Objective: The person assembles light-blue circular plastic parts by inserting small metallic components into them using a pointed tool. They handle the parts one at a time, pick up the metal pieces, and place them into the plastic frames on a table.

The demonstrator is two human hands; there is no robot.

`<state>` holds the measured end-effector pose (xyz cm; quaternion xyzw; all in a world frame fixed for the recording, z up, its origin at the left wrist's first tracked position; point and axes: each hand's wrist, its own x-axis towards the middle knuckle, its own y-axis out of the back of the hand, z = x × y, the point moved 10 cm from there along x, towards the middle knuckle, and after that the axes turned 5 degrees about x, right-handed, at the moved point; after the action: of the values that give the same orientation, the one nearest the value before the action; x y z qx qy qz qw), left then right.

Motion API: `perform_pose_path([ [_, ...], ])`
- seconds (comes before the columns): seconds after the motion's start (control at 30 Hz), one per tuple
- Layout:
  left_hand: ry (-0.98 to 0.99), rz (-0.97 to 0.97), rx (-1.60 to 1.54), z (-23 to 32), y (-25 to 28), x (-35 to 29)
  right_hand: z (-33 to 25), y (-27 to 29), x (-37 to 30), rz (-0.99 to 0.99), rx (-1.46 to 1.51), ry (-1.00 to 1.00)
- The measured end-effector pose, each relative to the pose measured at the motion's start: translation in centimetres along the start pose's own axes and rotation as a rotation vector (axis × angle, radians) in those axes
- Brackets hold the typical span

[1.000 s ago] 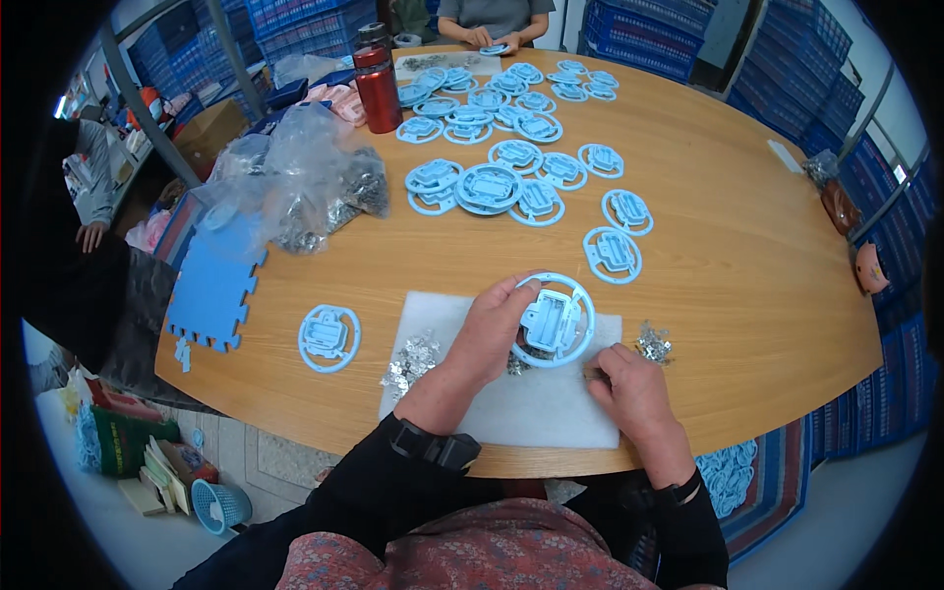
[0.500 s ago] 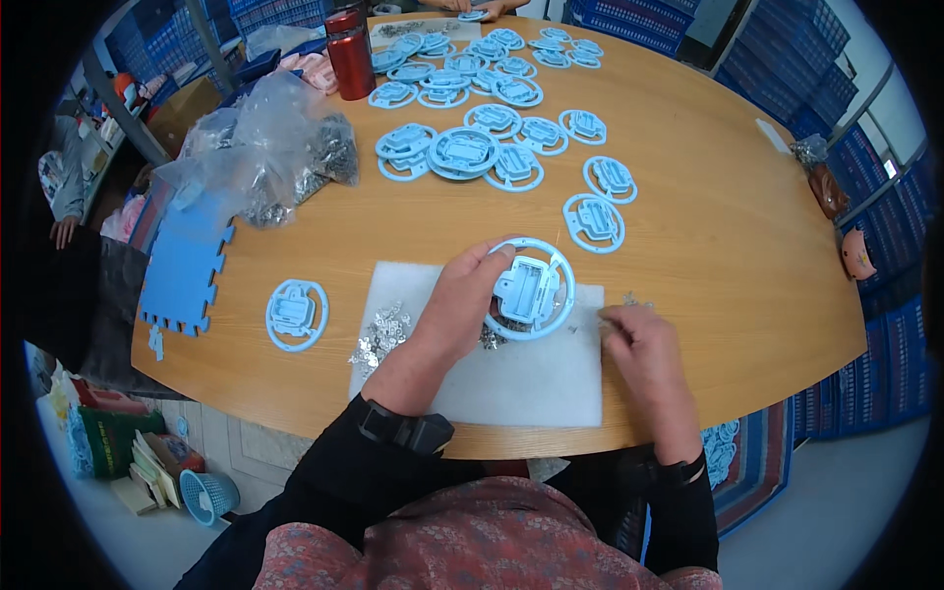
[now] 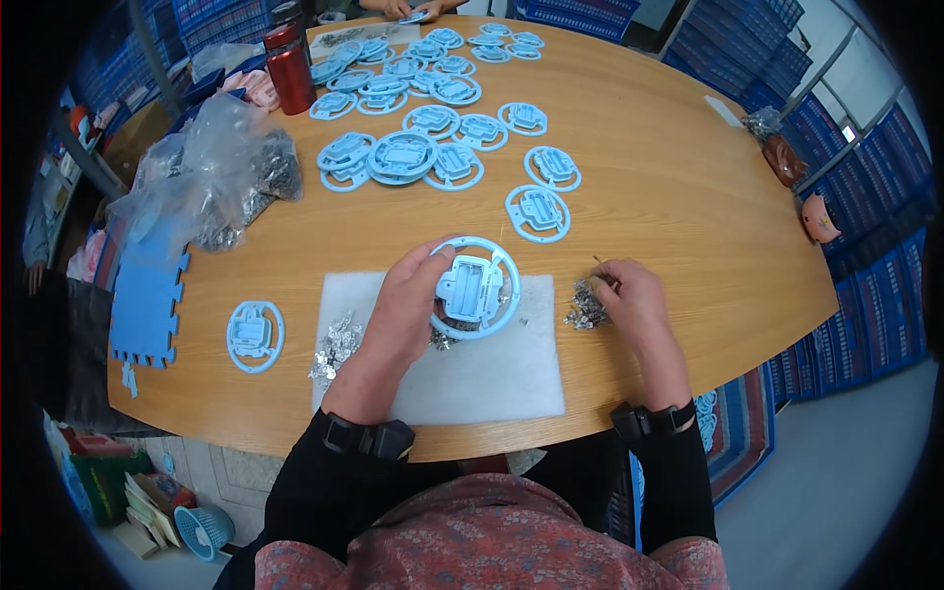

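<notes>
My left hand (image 3: 397, 300) is closed on the left rim of a light-blue plastic toy steering wheel (image 3: 472, 289), its boxy hollow centre facing up. The wheel is over a white foam sheet (image 3: 497, 385), partly covering some small metal pieces (image 3: 442, 340) there. More flat silvery metal pieces (image 3: 337, 346) lie on the sheet's left part, beside my left wrist. Right of the sheet, my right hand (image 3: 634, 297) has its fingertips pinched together at a heap of small metal parts (image 3: 584, 309). Whatever sits between those fingertips is too small to name.
A single blue wheel (image 3: 255, 336) lies left of the sheet. Several more wheels (image 3: 454, 165) spread toward the table's far side. Plastic bags of metal parts (image 3: 270, 169), a blue foam mat (image 3: 147, 305) and a red flask (image 3: 289, 77) stand leftward. Another person's hands (image 3: 401, 9) work at the far edge.
My right hand has moved from the sheet's right edge out to the heap of metal parts, uncovering it. My left hand still holds the wheel. The whole view has shifted.
</notes>
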<state>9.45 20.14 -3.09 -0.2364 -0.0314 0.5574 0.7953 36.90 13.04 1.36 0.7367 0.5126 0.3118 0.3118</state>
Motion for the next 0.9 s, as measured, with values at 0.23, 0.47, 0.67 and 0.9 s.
perform_pose_path([
  [0.23, 0.017, -0.011, -0.019, 0.0, -0.1, -0.1, -0.1, -1.6, 1.9, -0.064, -0.081, 0.069],
  [0.47, 0.018, -0.015, -0.017, -0.3, -0.1, 0.0, -0.3, -2.3, 1.8, -0.12, -0.063, 0.006],
  [0.67, 0.008, -0.039, -0.015, 0.1, -0.4, -0.1, -1.9, -2.3, 0.8, -0.089, -0.114, 0.099],
  [0.9, 0.013, -0.034, -0.006, -0.3, -0.2, 0.1, -6.3, -5.4, -3.5, -0.286, 0.096, 0.071],
])
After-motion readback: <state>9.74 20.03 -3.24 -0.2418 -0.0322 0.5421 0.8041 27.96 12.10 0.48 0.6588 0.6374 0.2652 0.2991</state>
